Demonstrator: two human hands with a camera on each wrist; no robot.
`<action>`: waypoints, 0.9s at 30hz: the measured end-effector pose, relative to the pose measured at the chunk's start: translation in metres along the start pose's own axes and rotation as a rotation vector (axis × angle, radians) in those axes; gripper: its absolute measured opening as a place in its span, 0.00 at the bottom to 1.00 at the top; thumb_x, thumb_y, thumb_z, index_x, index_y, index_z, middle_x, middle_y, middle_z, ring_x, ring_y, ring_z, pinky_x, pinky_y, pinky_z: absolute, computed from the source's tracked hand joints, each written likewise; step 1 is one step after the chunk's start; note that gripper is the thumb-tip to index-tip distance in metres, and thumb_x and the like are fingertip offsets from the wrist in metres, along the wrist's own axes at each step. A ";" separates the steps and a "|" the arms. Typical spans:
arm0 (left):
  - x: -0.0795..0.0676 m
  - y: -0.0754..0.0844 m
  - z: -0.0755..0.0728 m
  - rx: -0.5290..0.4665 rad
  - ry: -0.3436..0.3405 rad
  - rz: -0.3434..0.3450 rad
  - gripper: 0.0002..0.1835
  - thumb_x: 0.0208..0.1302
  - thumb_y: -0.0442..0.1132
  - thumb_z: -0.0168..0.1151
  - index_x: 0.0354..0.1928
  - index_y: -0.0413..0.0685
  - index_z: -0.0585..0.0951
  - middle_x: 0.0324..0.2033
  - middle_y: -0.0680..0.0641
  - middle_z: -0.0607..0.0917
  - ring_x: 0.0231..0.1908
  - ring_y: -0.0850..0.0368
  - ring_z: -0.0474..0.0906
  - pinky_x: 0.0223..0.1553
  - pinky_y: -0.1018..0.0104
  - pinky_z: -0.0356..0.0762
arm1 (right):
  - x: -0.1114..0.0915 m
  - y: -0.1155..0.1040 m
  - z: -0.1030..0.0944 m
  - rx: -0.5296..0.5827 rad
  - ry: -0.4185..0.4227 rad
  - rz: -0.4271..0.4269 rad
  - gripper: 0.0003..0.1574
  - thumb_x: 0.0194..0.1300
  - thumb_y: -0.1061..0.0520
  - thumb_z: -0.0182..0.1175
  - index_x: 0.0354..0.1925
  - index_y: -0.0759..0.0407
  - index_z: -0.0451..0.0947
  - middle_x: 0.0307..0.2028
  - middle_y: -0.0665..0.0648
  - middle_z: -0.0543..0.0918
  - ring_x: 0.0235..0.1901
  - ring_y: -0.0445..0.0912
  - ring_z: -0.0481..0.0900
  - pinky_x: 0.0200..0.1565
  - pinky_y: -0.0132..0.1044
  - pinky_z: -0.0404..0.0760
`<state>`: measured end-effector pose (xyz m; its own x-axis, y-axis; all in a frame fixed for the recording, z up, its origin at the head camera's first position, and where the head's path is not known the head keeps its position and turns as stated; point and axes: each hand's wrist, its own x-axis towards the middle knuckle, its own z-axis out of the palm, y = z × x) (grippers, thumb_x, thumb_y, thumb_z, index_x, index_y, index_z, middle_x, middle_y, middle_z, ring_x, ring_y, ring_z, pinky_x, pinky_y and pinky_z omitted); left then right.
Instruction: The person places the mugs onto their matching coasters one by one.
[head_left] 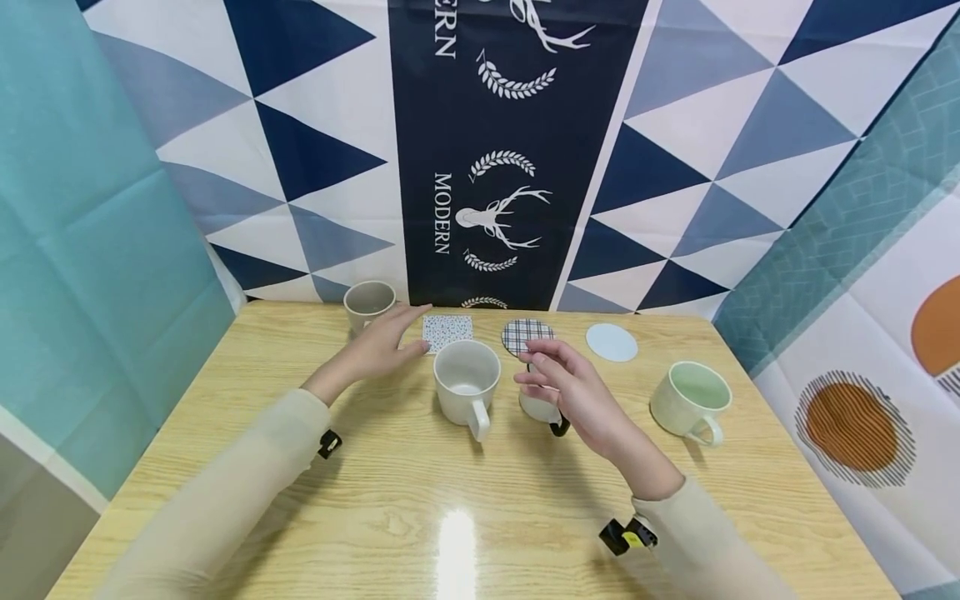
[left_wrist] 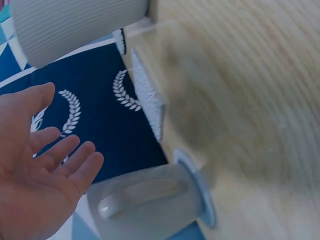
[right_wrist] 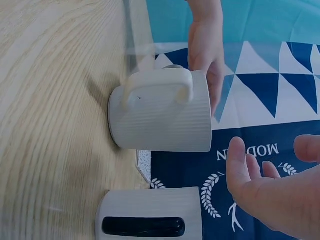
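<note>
My left hand reaches over the back left with fingers stretched out, overlapping a grey mug in the head view. In the left wrist view that mug stands on a round pale coaster, and the hand holds nothing. A white ribbed mug stands between both hands, handle toward me. Loosely bent, the fingers of my right hand hover over a white mug with a black handle, partly hidden beneath. Nothing is in that hand in the right wrist view.
Along the table's back edge lie a speckled square coaster, a plaid round coaster and a plain white round coaster. A pale green mug stands at the right. Patterned cloth hangs directly behind the wooden table.
</note>
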<state>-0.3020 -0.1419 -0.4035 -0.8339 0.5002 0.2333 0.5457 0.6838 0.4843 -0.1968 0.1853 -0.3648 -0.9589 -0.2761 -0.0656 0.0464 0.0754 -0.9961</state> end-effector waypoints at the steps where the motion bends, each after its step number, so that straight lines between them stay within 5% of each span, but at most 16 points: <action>1: 0.001 -0.001 0.002 0.000 0.003 -0.001 0.38 0.75 0.44 0.66 0.81 0.43 0.65 0.75 0.35 0.71 0.75 0.38 0.67 0.76 0.39 0.65 | 0.000 0.001 0.000 0.000 -0.001 0.001 0.32 0.87 0.50 0.48 0.76 0.67 0.59 0.71 0.69 0.69 0.60 0.53 0.82 0.63 0.38 0.83; 13: 0.009 -0.006 0.021 -0.005 -0.026 -0.089 0.38 0.77 0.44 0.65 0.82 0.44 0.64 0.77 0.32 0.67 0.78 0.32 0.61 0.77 0.34 0.61 | -0.005 0.013 -0.006 -0.044 -0.020 0.013 0.32 0.87 0.49 0.47 0.76 0.67 0.59 0.68 0.68 0.70 0.60 0.54 0.82 0.63 0.41 0.83; 27: 0.021 -0.017 0.038 0.023 -0.043 -0.119 0.38 0.76 0.45 0.65 0.81 0.39 0.63 0.74 0.32 0.71 0.74 0.36 0.68 0.76 0.41 0.66 | -0.006 0.022 -0.002 -0.099 -0.023 0.038 0.31 0.86 0.49 0.49 0.75 0.66 0.60 0.68 0.68 0.72 0.62 0.59 0.81 0.64 0.46 0.83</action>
<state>-0.3260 -0.1224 -0.4389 -0.8890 0.4364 0.1387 0.4449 0.7514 0.4873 -0.1902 0.1901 -0.3858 -0.9503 -0.2929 -0.1058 0.0537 0.1804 -0.9821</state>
